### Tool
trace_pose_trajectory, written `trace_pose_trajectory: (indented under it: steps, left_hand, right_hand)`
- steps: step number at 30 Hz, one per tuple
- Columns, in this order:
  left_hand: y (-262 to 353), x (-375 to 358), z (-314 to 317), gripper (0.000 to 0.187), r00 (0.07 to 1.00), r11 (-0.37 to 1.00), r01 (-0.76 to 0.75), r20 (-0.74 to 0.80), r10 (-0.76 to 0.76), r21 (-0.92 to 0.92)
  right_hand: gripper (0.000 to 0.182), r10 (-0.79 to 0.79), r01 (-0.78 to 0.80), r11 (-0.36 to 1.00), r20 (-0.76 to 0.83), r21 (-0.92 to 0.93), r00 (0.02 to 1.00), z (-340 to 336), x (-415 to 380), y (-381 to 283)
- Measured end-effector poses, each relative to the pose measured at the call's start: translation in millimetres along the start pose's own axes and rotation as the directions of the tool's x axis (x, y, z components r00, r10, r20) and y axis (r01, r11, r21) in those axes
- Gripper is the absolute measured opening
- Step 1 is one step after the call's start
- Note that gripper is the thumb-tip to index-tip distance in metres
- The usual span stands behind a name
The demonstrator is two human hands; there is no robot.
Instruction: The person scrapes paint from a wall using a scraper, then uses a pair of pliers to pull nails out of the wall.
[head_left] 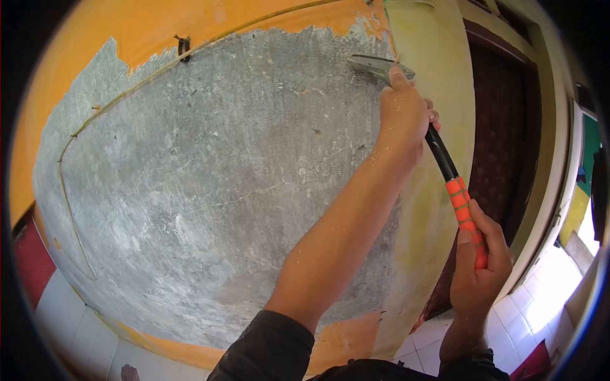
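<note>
A long-handled scraper (pixel 443 154) with a black shaft and an orange grip crossed by green bands slants across the right of the head view. Its wide metal blade lies against the upper right part of the wall (pixel 216 159), close to the ragged edge of the orange paint. My left hand (pixel 406 111) is closed round the shaft just below the blade, the thumb up on the scraper's head. Lower down, my right hand (pixel 481 260) grips the orange handle. Bare grey plaster covers most of the wall in front of me.
Orange paint (pixel 82 95) borders the grey patch. A thin cable (pixel 143 81) crosses the wall and hangs down at the left; a small dark fixture (pixel 183 48) sits beside it. On the right are a yellowish wall strip (pixel 438 57), a dark door (pixel 502 127) and white floor tiles (pixel 521 317).
</note>
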State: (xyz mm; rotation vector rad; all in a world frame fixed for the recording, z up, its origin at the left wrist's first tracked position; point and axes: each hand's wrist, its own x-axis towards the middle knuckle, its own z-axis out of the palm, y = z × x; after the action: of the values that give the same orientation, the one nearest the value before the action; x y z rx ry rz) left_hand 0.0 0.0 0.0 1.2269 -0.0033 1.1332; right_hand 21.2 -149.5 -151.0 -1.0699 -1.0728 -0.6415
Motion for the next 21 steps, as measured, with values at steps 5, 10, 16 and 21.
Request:
trace_pose_trajectory:
  steps: [5, 10, 16, 21]
  left_hand:
    - [-0.3, 7.1, 4.7, 0.046, 1.0, 0.994, -0.009, 0.02, 0.012, -0.11]
    - [-5.7, 2.1, 7.7, 0.045, 0.999, 0.994, -0.037, -0.014, 0.036, -0.1]
    - [-8.2, 5.6, 10.5, 0.044, 0.996, 0.992, -0.092, -0.004, 0.092, -0.089]
    - [-2.9, -2.5, 10.9, 0.041, 0.998, 0.988, -0.034, -0.062, 0.025, -0.15]
  right_hand:
    - [0.028, 0.09, -0.092, 0.994, -0.035, -0.055, 0.995, -2.5, 17.7, -15.0]
    - [0.028, 0.186, -0.186, 0.981, -0.009, -0.047, 0.983, -10.8, 15.3, -17.1]
    - [0.029, 0.171, -0.171, 0.985, -0.002, -0.015, 0.985, -14.6, 26.0, -18.2]
    - [0.028, 0.116, -0.115, 0.992, 0.021, -0.057, 0.993, -18.1, 25.6, -15.2]
